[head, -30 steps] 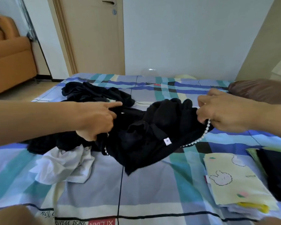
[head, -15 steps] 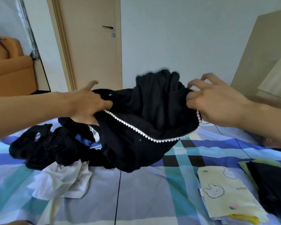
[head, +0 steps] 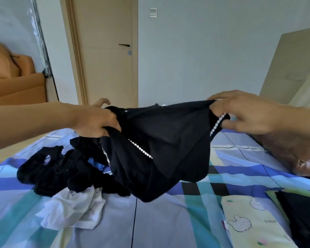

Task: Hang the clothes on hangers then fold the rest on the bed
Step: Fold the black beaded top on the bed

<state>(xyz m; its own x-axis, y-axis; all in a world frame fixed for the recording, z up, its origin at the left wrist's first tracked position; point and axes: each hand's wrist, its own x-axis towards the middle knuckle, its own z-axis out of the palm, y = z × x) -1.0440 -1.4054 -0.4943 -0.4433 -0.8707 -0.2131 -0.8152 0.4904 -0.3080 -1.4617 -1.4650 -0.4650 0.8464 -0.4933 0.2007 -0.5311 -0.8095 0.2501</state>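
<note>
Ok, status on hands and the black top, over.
Left hand, right hand: both grip black top. Top spread above bed. Black pile, white cloth under its left end.

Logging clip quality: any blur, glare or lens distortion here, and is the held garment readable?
Head view: soft even daylight, no glare; the beige wooden door and frame lean from wide-angle distortion; the orange sofa at the left edge is smeared; the black garment with white bead trim, gripped by left hand and right hand, hides its folds in darkness, though the trim reads clearly.
</note>
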